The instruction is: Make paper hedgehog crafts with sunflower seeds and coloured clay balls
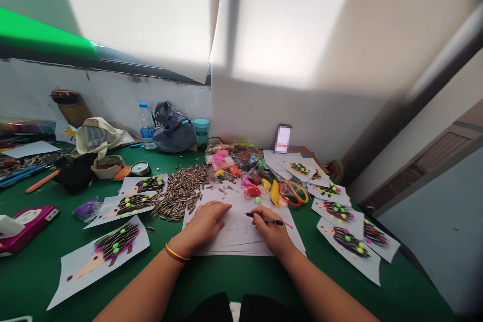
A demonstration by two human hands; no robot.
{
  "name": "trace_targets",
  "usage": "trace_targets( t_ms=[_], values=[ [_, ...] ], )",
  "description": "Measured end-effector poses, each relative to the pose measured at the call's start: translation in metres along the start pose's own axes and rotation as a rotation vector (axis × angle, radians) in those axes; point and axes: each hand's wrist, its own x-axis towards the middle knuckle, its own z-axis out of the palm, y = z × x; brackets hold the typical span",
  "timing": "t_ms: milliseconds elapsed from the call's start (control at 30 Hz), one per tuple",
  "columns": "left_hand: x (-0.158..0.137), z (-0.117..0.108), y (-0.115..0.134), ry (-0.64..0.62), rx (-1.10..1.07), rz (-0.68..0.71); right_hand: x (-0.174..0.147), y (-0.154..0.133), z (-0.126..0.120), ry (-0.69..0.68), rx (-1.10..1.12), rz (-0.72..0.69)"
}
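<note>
In front of me lies a white sheet of paper [211,247] with a pencil-like line drawing of a small animal inside a ruled outline. My right hand [272,231] grips a black pen [269,220], its tip pointing left just above the drawing. My left hand [206,224] rests flat on the left part of the sheet, fingers stretched out and holding nothing. A heap of striped sunflower seeds [181,191] touches the sheet's upper left edge. At its upper right sit a green clay ball [258,200], red clay [252,191] and scissors [292,193] with red and yellow handles.
Finished hedgehog cards [85,267] lie at left, and several more cards [349,244] at right. Bagged coloured clay [222,158] sits behind the sheet. Along the wall stand a water bottle [146,128], a blue bag [173,133], a teal-lidded cup [202,133] and a phone [283,139].
</note>
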Motion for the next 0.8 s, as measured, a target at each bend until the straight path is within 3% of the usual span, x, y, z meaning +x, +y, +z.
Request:
trace_targets(
  t_ms=[233,467,800],
  values=[
    [0.005,0.007,-0.006,0.048,-0.019,0.018,-0.006,-0.002,0.009,-0.057,-0.038,-0.074],
    [0.005,0.009,-0.008,0.068,-0.027,-0.002,-0.005,-0.008,0.008,0.011,-0.106,-0.126],
    [0.008,0.009,-0.009,0.037,-0.025,-0.023,-0.004,-0.014,0.022,0.0,-0.056,0.006]
  ],
)
